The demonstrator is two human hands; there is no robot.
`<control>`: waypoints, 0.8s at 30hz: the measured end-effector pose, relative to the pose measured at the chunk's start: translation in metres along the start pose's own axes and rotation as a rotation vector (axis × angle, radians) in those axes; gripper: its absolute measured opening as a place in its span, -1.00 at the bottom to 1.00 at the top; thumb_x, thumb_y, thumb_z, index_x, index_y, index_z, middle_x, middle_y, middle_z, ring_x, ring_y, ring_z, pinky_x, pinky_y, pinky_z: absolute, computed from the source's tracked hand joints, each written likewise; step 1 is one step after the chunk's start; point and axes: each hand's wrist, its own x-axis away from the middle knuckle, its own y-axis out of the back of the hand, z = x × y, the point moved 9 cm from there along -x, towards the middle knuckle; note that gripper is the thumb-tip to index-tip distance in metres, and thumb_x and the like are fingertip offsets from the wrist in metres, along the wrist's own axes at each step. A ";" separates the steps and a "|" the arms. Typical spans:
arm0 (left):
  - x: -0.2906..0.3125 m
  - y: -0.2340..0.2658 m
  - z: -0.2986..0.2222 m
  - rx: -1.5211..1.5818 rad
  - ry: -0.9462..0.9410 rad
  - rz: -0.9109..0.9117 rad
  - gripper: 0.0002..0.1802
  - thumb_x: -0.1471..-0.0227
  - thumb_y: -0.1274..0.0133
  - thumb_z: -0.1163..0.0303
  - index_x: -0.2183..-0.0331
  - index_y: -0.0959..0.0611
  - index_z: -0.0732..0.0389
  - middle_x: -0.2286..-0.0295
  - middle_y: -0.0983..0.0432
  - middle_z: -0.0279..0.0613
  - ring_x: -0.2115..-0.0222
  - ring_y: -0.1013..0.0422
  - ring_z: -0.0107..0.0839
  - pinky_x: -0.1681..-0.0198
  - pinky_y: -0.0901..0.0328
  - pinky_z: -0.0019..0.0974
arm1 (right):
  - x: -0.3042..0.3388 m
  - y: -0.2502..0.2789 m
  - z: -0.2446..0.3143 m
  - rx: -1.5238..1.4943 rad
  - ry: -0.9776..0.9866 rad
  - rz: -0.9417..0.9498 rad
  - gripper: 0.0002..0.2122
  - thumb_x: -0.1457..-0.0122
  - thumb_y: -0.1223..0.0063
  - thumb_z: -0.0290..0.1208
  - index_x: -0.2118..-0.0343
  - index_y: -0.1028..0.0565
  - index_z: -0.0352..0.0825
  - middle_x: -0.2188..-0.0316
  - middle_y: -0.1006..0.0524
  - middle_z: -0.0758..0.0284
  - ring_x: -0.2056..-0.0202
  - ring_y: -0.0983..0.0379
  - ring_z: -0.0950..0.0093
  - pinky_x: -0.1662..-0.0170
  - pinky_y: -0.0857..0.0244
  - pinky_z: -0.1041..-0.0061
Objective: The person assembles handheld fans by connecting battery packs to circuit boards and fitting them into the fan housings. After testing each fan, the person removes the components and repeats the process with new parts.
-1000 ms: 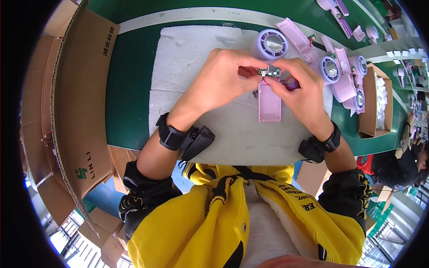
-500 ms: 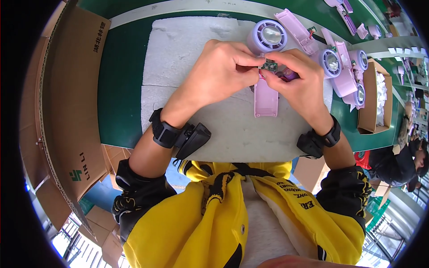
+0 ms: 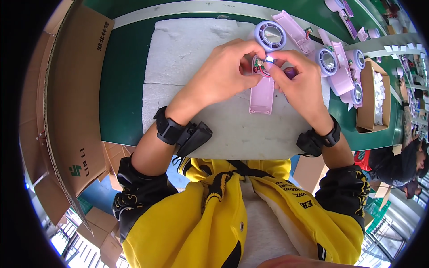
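A lilac handheld fan [image 3: 271, 35] with an open pink handle [image 3: 261, 98] lies on the foam sheet, its round head pointing away from me. My left hand [image 3: 225, 71] grips the handle's upper end, fingers and thumb around a small green circuit board [image 3: 258, 65] with red wires. From the other side, my right hand [image 3: 301, 73] pinches at the board, its thumb on it. A bright white light [image 3: 270, 58] shines between the fingertips. A purple cylinder [image 3: 290, 72], probably the battery, sits beside my right fingers. My fingers partly hide the board.
A pink half shell [image 3: 295, 32] lies beyond the fan. Several partly assembled fans [image 3: 327, 62] stand to the right, beside a carton [image 3: 367, 102] of white pieces. A large cardboard box [image 3: 76, 102] rises at left. At far right is another person [image 3: 397, 165].
The circuit board has gone from between my fingertips down to the handle's top end, and a white light is now lit. The handle has shifted slightly left.
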 end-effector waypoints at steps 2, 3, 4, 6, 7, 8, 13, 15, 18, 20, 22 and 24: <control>0.001 -0.002 -0.001 -0.017 0.017 0.016 -0.65 0.17 -0.19 0.53 0.23 -0.55 0.23 0.51 -0.52 -0.13 0.51 -0.47 -0.30 0.38 -0.38 -0.29 | 0.002 0.001 0.003 0.022 0.010 -0.005 -0.80 -0.04 -0.25 -0.58 0.23 -0.57 -0.37 0.46 -0.54 0.35 0.61 -0.45 0.65 0.54 -0.30 0.69; 0.001 -0.004 -0.002 -0.032 0.033 0.027 -0.65 0.16 -0.18 0.54 0.24 -0.53 0.22 0.52 -0.50 -0.13 0.51 -0.47 -0.29 0.39 -0.38 -0.28 | 0.002 0.002 0.006 0.045 0.022 -0.005 -0.81 -0.04 -0.25 -0.59 0.24 -0.57 -0.38 0.45 -0.55 0.35 0.60 -0.46 0.65 0.53 -0.30 0.69; 0.001 -0.005 -0.002 -0.048 0.050 0.037 -0.65 0.16 -0.17 0.55 0.24 -0.50 0.22 0.53 -0.49 -0.12 0.52 -0.46 -0.28 0.40 -0.37 -0.27 | 0.002 0.003 0.008 0.069 0.034 -0.005 -0.81 -0.04 -0.25 -0.59 0.24 -0.57 -0.38 0.45 -0.55 0.34 0.59 -0.46 0.65 0.52 -0.31 0.69; 0.001 -0.005 -0.004 -0.047 0.035 0.037 -0.66 0.16 -0.17 0.56 0.25 -0.49 0.22 0.53 -0.48 -0.12 0.52 -0.45 -0.27 0.40 -0.37 -0.26 | 0.002 0.004 0.010 0.094 0.059 -0.002 -0.81 -0.03 -0.25 -0.60 0.25 -0.57 -0.39 0.45 -0.55 0.33 0.57 -0.46 0.64 0.52 -0.31 0.68; 0.001 -0.005 -0.006 -0.046 0.018 0.034 -0.66 0.16 -0.16 0.56 0.25 -0.47 0.21 0.54 -0.47 -0.11 0.52 -0.45 -0.26 0.41 -0.36 -0.25 | 0.002 0.005 0.012 0.121 0.087 0.001 -0.81 -0.02 -0.25 -0.61 0.26 -0.57 -0.39 0.44 -0.55 0.33 0.56 -0.46 0.64 0.51 -0.31 0.67; 0.001 -0.005 -0.008 -0.045 0.000 0.033 -0.66 0.16 -0.16 0.57 0.25 -0.46 0.21 0.54 -0.46 -0.11 0.53 -0.44 -0.25 0.41 -0.35 -0.25 | 0.003 0.005 0.014 0.149 0.114 0.003 -0.81 -0.01 -0.25 -0.61 0.27 -0.58 -0.40 0.43 -0.56 0.32 0.55 -0.46 0.63 0.50 -0.32 0.67; 0.002 -0.005 -0.008 -0.046 0.011 0.051 -0.66 0.16 -0.16 0.57 0.26 -0.45 0.21 0.55 -0.45 -0.12 0.53 -0.43 -0.24 0.42 -0.35 -0.24 | 0.004 0.003 0.018 0.156 0.130 0.054 -0.82 0.02 -0.26 -0.62 0.30 -0.59 -0.40 0.42 -0.56 0.31 0.52 -0.47 0.57 0.48 -0.33 0.64; 0.001 -0.005 -0.008 -0.042 0.007 0.047 -0.66 0.15 -0.15 0.57 0.26 -0.45 0.21 0.55 -0.45 -0.11 0.53 -0.44 -0.23 0.42 -0.35 -0.24 | 0.005 0.003 0.022 0.213 0.180 0.032 -0.82 0.03 -0.27 -0.62 0.31 -0.59 -0.40 0.42 -0.55 0.31 0.52 -0.47 0.53 0.48 -0.33 0.62; 0.001 -0.006 -0.008 -0.035 0.007 0.042 -0.67 0.15 -0.15 0.57 0.27 -0.44 0.21 0.55 -0.45 -0.11 0.53 -0.44 -0.23 0.42 -0.35 -0.23 | 0.005 0.002 0.025 0.242 0.208 0.012 -0.82 0.03 -0.28 -0.61 0.31 -0.59 -0.40 0.42 -0.55 0.30 0.53 -0.47 0.51 0.48 -0.34 0.60; 0.002 -0.005 -0.008 -0.027 0.011 0.035 -0.68 0.15 -0.15 0.57 0.27 -0.44 0.21 0.55 -0.46 -0.11 0.53 -0.44 -0.22 0.42 -0.35 -0.23 | 0.005 0.002 0.027 0.240 0.214 -0.007 -0.81 0.03 -0.29 -0.60 0.31 -0.59 -0.40 0.42 -0.54 0.30 0.53 -0.47 0.49 0.48 -0.34 0.58; 0.002 -0.006 -0.007 -0.033 0.015 0.037 -0.68 0.15 -0.14 0.57 0.27 -0.44 0.21 0.55 -0.46 -0.10 0.53 -0.44 -0.21 0.42 -0.35 -0.22 | 0.006 0.002 0.027 0.247 0.211 -0.008 -0.81 0.03 -0.29 -0.59 0.30 -0.60 -0.40 0.42 -0.54 0.30 0.53 -0.47 0.48 0.48 -0.34 0.57; 0.002 -0.007 -0.005 -0.045 0.020 0.042 -0.68 0.14 -0.14 0.57 0.28 -0.43 0.22 0.55 -0.46 -0.10 0.53 -0.44 -0.19 0.42 -0.35 -0.22 | 0.006 0.002 0.026 0.261 0.204 -0.013 -0.81 0.02 -0.29 -0.59 0.30 -0.60 -0.40 0.41 -0.54 0.29 0.52 -0.47 0.47 0.48 -0.35 0.55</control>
